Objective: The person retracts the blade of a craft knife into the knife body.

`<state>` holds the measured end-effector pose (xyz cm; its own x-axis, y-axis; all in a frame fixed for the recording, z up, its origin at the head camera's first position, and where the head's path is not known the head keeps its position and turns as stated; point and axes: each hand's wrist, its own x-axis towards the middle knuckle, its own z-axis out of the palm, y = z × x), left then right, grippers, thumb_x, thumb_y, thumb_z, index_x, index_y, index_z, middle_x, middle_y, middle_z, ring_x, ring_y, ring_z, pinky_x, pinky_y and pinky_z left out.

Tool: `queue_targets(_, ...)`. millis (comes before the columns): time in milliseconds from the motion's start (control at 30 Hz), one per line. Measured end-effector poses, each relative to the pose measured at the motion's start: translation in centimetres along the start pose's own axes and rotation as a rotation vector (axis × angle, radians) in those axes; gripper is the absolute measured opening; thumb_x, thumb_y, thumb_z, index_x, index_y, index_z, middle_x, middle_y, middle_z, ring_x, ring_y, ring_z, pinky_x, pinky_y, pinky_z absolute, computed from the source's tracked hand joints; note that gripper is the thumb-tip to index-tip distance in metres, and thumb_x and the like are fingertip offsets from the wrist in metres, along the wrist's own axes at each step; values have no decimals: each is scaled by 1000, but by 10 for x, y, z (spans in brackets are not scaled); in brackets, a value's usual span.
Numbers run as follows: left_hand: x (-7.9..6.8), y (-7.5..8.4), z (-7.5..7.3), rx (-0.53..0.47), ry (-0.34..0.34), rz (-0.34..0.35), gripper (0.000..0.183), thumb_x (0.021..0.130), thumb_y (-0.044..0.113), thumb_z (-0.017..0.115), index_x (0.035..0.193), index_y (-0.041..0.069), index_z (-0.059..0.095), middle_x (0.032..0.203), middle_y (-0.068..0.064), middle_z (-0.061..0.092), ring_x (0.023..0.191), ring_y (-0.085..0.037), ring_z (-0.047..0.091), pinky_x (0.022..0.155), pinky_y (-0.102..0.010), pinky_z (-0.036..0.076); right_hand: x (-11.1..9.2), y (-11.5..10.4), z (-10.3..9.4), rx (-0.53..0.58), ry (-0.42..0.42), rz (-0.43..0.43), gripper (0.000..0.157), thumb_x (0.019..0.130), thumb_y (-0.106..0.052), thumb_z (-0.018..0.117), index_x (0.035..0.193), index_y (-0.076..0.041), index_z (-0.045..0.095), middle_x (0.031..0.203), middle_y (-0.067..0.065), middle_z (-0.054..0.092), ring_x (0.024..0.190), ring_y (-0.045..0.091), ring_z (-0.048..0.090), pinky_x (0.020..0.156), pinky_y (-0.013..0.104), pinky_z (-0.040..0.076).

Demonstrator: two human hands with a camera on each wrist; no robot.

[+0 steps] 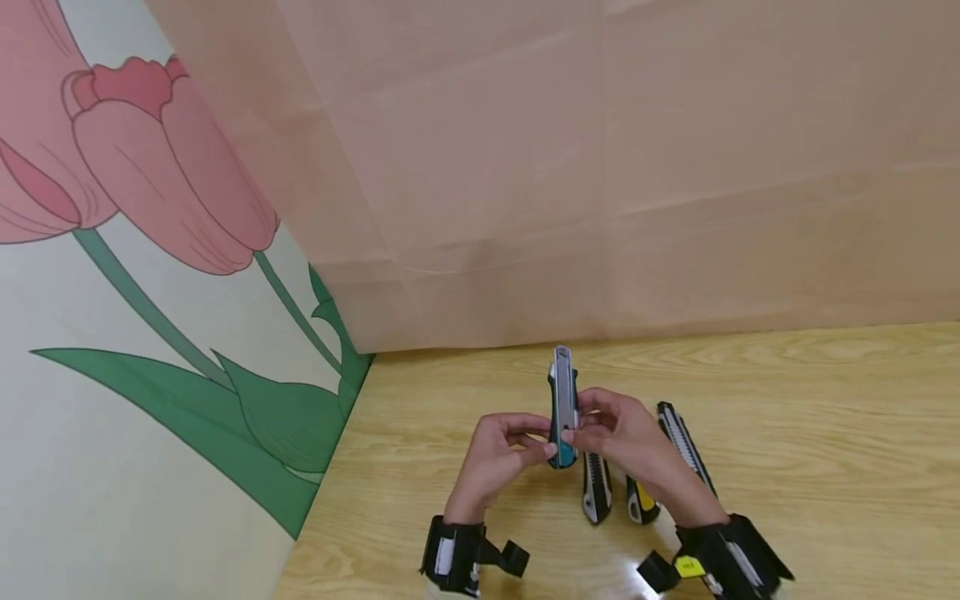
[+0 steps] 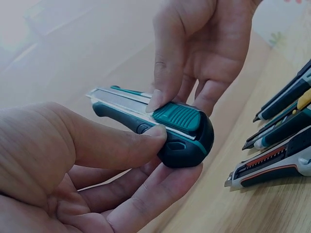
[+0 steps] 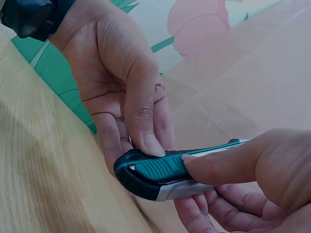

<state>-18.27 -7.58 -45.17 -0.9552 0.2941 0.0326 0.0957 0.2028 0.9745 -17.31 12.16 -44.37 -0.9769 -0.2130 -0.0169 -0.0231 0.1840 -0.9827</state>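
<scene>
Both hands hold a teal and dark-green utility knife (image 1: 563, 408) with a silver channel, raised above the table, its slider end toward the person. My left hand (image 1: 495, 454) pinches the rear of the handle, thumb on the side and fingers beneath, as the left wrist view shows. My right hand (image 1: 630, 433) grips it from the other side. In the right wrist view the right thumb (image 3: 218, 167) lies at the front of the ribbed teal slider (image 3: 160, 167). No extended blade can be made out.
On the wood-grain table (image 1: 825, 433) lie a black and grey utility knife (image 1: 597, 492), a yellow and black one (image 1: 642, 502), and a long dark one (image 1: 682, 433) partly behind the right forearm. Brown paper (image 1: 600, 167) hangs behind; a tulip-painted wall (image 1: 150, 400) stands left.
</scene>
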Motion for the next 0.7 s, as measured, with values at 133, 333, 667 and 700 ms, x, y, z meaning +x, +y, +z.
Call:
queue_targets(133, -6, 14, -1, 11, -2, -19, 25, 79, -9, 74, 103, -2, 74, 101, -15, 74, 81, -33, 68, 68, -29, 57, 1, 2, 1, 7, -3, -13, 36, 86, -9, 73, 118, -2, 58, 106, 18, 65, 94, 29, 63, 78, 37, 55)
queue_targets(333, -3, 7, -8, 11, -46, -55, 23, 79, -7, 75, 101, -1, 73, 97, -13, 74, 78, -27, 69, 68, -32, 59, 2, 4, 7, -53, 8, -25, 36, 88, -15, 72, 118, 1, 60, 104, 17, 67, 91, 25, 65, 75, 36, 56)
queue_targets(667, 3, -15, -7, 42, -94, -204, 21, 76, -5, 76, 96, 1, 73, 86, -9, 74, 75, -28, 71, 72, -49, 58, 4, 10, -4, -226, 115, -10, 29, 94, -15, 65, 119, -1, 65, 106, 16, 70, 93, 24, 66, 76, 38, 57)
queue_targets(700, 3, -17, -6, 49, -99, -219, 21, 75, -6, 77, 96, 0, 73, 84, -10, 74, 73, -26, 71, 71, -47, 59, 3, 10, -6, -227, 123, -9, 29, 95, -16, 64, 120, -2, 65, 108, 16, 70, 94, 24, 66, 77, 38, 57)
